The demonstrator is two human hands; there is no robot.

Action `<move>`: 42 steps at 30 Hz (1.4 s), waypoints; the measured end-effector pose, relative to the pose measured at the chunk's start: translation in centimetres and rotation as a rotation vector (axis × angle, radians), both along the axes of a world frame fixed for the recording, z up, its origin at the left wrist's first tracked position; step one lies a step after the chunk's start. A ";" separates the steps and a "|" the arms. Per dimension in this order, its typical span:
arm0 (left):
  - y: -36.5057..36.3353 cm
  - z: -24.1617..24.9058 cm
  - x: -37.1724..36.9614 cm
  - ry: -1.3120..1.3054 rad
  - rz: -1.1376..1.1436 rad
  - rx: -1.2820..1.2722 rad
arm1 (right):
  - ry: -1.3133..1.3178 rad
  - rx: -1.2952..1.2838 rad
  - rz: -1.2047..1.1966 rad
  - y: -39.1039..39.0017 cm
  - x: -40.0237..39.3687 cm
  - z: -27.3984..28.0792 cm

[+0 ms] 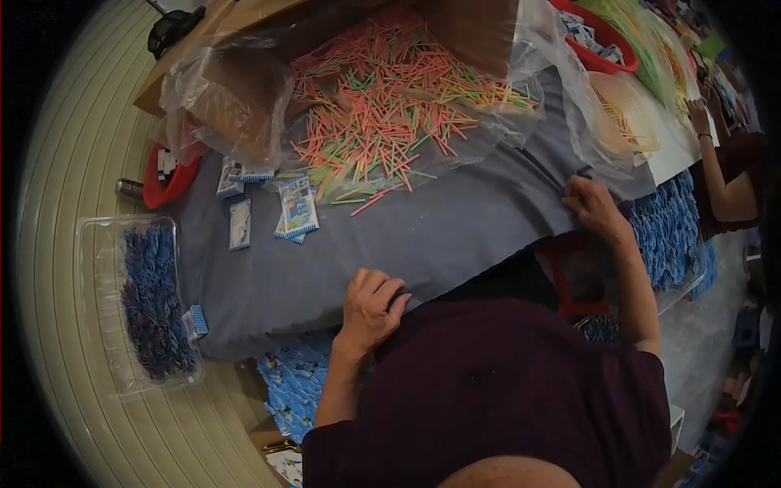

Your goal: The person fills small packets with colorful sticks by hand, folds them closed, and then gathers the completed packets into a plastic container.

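A grey cloth (455, 220) is spread in front of me, with its near edge by my body. My left hand (373, 309) lies at that edge, fingers curled in; what they hold, if anything, is hidden. Farther right, my right hand (591, 205) has its fingers closed on the cloth, and folds run out from it. Many short pink, green and orange sticks (382, 106) lie heaped on clear plastic (496, 134) at the far side. Small blue-and-white packets (298, 205) lie on the cloth, left of centre.
A clear tray (96, 325) of dark blue packets stands at left. Red bowls (167, 193) flank the large cardboard box (472, 37). A yellowish basket (626, 110) holds sticks. Blue packet strips (667, 232) hang at right, near another person's arm (724, 191).
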State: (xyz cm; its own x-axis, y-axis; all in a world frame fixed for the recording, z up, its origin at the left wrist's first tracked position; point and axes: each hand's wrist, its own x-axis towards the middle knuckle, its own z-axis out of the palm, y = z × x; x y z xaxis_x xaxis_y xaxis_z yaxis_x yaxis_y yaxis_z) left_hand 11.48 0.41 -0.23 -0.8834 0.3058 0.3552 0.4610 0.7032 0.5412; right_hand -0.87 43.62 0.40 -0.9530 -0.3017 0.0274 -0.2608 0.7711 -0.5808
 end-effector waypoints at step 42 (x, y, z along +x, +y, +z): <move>-25.1 -0.1 -11.4 0.127 0.652 -0.533 | 0.462 0.593 0.599 -23.5 -23.9 7.2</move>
